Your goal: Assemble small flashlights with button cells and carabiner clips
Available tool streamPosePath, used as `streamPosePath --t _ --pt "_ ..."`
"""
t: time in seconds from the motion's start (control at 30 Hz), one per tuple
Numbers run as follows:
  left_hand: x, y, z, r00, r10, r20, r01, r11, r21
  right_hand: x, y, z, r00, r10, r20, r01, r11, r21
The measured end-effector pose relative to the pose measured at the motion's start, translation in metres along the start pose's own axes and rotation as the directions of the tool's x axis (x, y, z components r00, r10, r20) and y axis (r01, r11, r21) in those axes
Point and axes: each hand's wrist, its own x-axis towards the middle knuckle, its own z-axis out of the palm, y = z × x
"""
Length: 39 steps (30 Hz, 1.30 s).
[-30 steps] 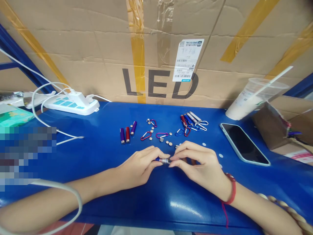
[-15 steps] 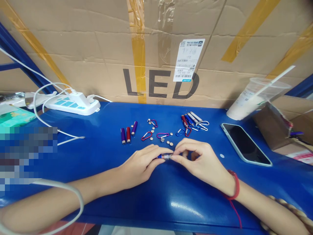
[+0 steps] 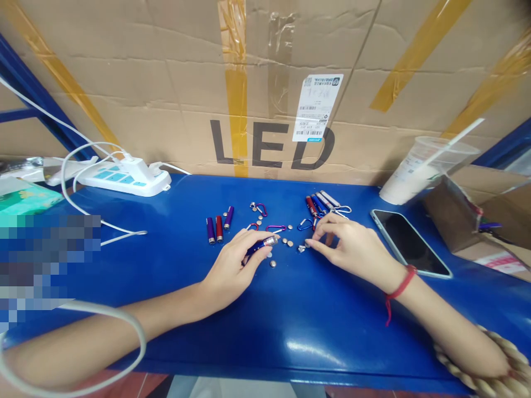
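Note:
My left hand (image 3: 236, 262) holds a blue tube (image 3: 259, 245) with a silver end between thumb and fingers. Farther right, my right hand (image 3: 352, 243) pinches a small round silver cell (image 3: 307, 242), beside a small metal piece (image 3: 301, 249) on the blue table (image 3: 232, 342). Several loose button cells lie between the hands, one (image 3: 272, 264) nearer the front. Behind my left hand are two purple tubes and a red tube (image 3: 219, 228). A purple carabiner (image 3: 276, 228) lies behind the cells. Finished-looking tubes with carabiners (image 3: 319, 203) lie behind my right hand.
A phone (image 3: 410, 243) and a plastic cup with a straw (image 3: 400, 179) are on the right, near an open carton (image 3: 452, 207). A power strip (image 3: 124, 179) with white cables stands back left. A large cardboard box (image 3: 166, 110) spans the back.
My hands have moved apart. The left has shifted left with the blue tube, and the right has let go of its end and reached the small metal pieces. One cell now lies nearer the front.

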Motion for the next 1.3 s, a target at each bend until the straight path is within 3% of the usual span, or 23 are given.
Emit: streamPosePath --t 0.17,0.47,0.8,1.0,1.17,1.3 --pt "0.001 0.0 0.002 0.998 -0.069 -0.002 0.069 0.996 -0.059 0.001 -0.002 0.003 0.995 0.027 0.096 -0.029 0.999 0.021" --pt "0.001 0.004 0.0 0.999 -0.032 0.02 0.033 0.998 -0.052 0.005 -0.006 0.004 0.98 0.098 0.173 -0.105 0.994 0.036" --pt "0.003 -0.003 0.004 0.991 -0.124 -0.057 0.111 0.974 -0.196 0.012 -0.015 0.009 0.993 0.091 -0.072 -0.08 0.987 0.14" --pt "0.004 0.002 0.002 0.991 -0.125 -0.055 0.114 0.978 -0.172 0.054 -0.041 0.024 0.987 -0.158 -0.011 0.158 0.98 0.119" --pt "0.007 -0.005 -0.006 0.995 -0.062 -0.076 0.051 0.989 -0.14 0.103 -0.062 0.04 0.971 -0.212 0.111 0.206 0.976 0.07" --pt "0.016 -0.018 -0.017 0.992 0.019 -0.126 -0.028 0.997 -0.071 0.115 -0.069 0.048 0.958 -0.251 0.14 0.245 0.968 0.058"
